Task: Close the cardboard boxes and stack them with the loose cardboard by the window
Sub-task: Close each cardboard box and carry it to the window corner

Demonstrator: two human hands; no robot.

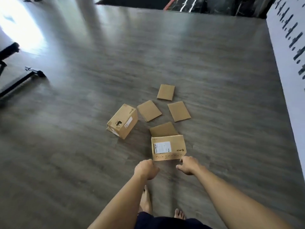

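A cardboard box (168, 148) with a white label lies on the floor just ahead of me, one flap (162, 129) spread open on its far side. My left hand (146, 169) hovers at its near left corner with fingers loosely curled and holds nothing. My right hand (188, 165) reaches to the near right corner, fingers spread. Whether either hand touches the box is unclear. A second box (123, 121) lies tilted to the left. Three loose cardboard sheets (149, 110) (179, 111) (165, 92) lie flat behind the boxes.
The grey wood floor (214, 63) stretches all around. Black stand legs (21, 78) sit at the left under bright glare (16, 27). A white wall (288, 80) runs along the right. A dark rug (132, 2) lies far ahead. My bare feet (145, 202) stand below.
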